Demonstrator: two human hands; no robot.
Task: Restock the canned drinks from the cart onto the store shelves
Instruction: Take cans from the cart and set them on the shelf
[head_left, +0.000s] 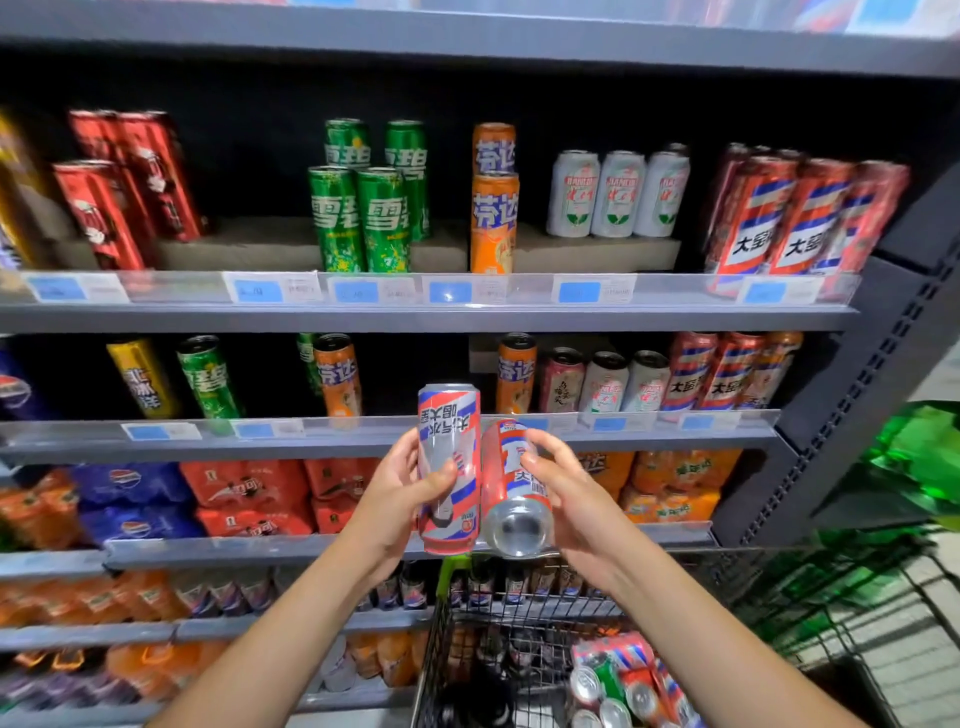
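Note:
My left hand (397, 493) grips a tall red, white and blue striped can (448, 431), held upside down in front of the second shelf. My right hand (566, 488) grips a second can of the same kind (514, 499), tilted so its silver base faces me. The two cans touch side by side above the wire cart (524, 618). Several more cans (623, 686) lie in the cart at the lower right. Matching striped cans stand at the right end of the top shelf (795, 218) and of the second shelf (717, 371).
Red, green, orange and white cans stand along the top shelf (415, 312). The second shelf (363, 436) holds yellow, green and orange cans with gaps between them. Shrink-wrapped packs and bottles fill the lower shelves. A grey upright post (878, 364) and a green bag (919, 452) stand at the right.

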